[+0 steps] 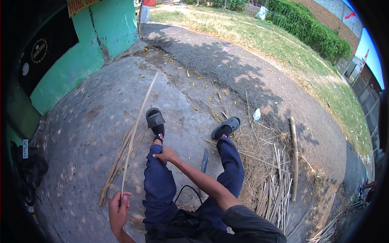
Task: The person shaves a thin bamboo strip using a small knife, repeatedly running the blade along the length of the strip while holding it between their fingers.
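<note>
The long pale strip (138, 121) could have bent or snapped, since the left hand (118, 208) held it only at its near end and the rest stuck far out past the left shoe (155, 119). It could also have slipped, because the hold looked light, or caught on the sticks (109, 184) near it on the ground. A thin edge might have pricked the bare skin. A dark thing like a blade (205, 160) was between the legs, and a foot could have bumped it. The left hand was low, to the left of the left trouser leg (158, 178), with thumb and fingers pinching the strip. The right arm (200, 178) reached across, and the right hand (165, 155) was at that leg's bottom edge, fingers bent; I could not tell if they gripped anything.
</note>
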`<move>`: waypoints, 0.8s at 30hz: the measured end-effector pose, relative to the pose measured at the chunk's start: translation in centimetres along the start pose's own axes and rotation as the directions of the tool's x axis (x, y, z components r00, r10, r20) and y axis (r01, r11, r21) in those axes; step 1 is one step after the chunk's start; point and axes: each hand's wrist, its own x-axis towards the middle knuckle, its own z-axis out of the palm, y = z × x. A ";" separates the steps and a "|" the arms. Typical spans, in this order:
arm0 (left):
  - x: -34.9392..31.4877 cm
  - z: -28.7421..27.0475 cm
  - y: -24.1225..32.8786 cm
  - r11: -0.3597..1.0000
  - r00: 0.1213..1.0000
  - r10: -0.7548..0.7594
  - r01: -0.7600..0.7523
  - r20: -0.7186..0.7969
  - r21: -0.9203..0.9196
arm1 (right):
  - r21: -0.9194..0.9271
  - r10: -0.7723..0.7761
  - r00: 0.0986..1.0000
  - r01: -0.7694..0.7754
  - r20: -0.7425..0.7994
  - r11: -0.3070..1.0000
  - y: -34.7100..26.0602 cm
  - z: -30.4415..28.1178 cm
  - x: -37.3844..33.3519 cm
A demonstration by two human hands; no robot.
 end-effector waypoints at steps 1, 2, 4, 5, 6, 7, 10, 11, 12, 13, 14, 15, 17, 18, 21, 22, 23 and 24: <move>0.0 -0.1 -0.1 1.000 1.000 -0.012 0.011 -0.015 -0.021 | 0.001 -0.002 1.000 0.002 -0.002 1.000 -0.6 -0.1 0.2; 0.0 -0.2 -0.1 0.999 0.999 -0.023 0.021 -0.033 -0.042 | 0.037 -0.025 0.999 0.026 -0.048 0.999 -1.4 0.0 0.5; -0.1 -0.5 0.1 0.998 0.998 -0.034 0.031 -0.052 -0.050 | 0.069 -0.053 0.993 0.060 -0.104 0.996 -2.7 -1.1 1.7; -0.3 -0.7 0.2 0.997 0.996 -0.053 0.048 -0.075 -0.059 | 0.083 -0.017 0.966 0.040 -0.259 0.996 -3.6 -1.9 2.6; -0.6 -0.8 0.2 0.997 0.995 -0.042 0.037 -0.089 -0.064 | 0.097 0.014 0.913 0.028 -0.407 0.995 -4.4 -2.4 3.4; -1.0 -1.3 0.2 0.999 0.993 -0.040 0.036 -0.108 -0.034 | 0.033 0.036 0.904 -0.024 -0.426 0.999 -4.6 -3.0 4.2; -0.6 -1.9 -0.4 0.998 0.993 -0.008 0.000 -0.119 -0.068 | -0.098 0.089 0.875 -0.154 -0.477 0.983 0.6 -6.3 6.9; -0.6 -1.8 -0.7 0.993 0.995 -0.021 0.010 -0.093 -0.118 | -0.142 0.064 0.908 -0.134 -0.413 0.981 1.8 -6.5 7.1; -0.3 -2.0 -1.1 0.994 0.996 0.022 -0.031 -0.086 -0.102 | -0.186 0.048 0.936 -0.120 -0.349 0.975 2.4 -7.4 7.5; -0.8 -2.6 -2.0 0.993 0.992 0.010 -0.024 -0.123 -0.112 | -0.206 0.020 0.945 -0.091 -0.325 0.974 0.5 -6.7 7.1; -1.0 -3.1 -3.1 0.995 0.990 -0.029 0.015 -0.140 -0.098 | -0.167 0.051 0.964 -0.097 -0.260 0.981 -1.0 -5.9 6.3; -0.8 -3.1 -3.4 0.995 0.989 -0.058 0.046 -0.135 -0.087 | -0.127 0.096 0.973 -0.125 -0.211 0.984 -1.1 -5.9 5.9; -0.7 -2.4 -3.7 0.994 0.992 -0.051 0.039 -0.119 -0.101 | -0.148 0.095 0.988 -0.113 -0.122 0.983 -0.7 -6.1 4.6; -0.6 -2.5 -3.5 0.995 0.995 -0.037 0.028 -0.093 -0.097 | -0.148 0.100 0.994 -0.105 -0.040 0.983 -0.4 -6.1 3.9; 1.3 -2.6 -3.0 0.992 0.999 -0.010 0.005 -0.039 -0.129 | -0.057 0.051 0.995 -0.056 -0.089 0.997 2.3 -7.3 1.7; 1.1 -3.1 -3.2 0.991 0.999 -0.002 -0.004 -0.041 -0.132 | -0.004 0.016 0.999 -0.016 -0.046 1.000 1.4 -7.5 0.5; 0.9 -3.8 -3.6 0.990 0.998 -0.002 -0.007 -0.063 -0.137 | -0.008 0.012 0.998 -0.013 -0.056 1.000 0.7 -8.1 -0.9; 0.5 -4.6 -4.0 0.989 0.996 -0.004 -0.008 -0.084 -0.146 | 0.184 0.002 0.999 0.006 -0.043 0.983 -0.1 -9.2 -3.0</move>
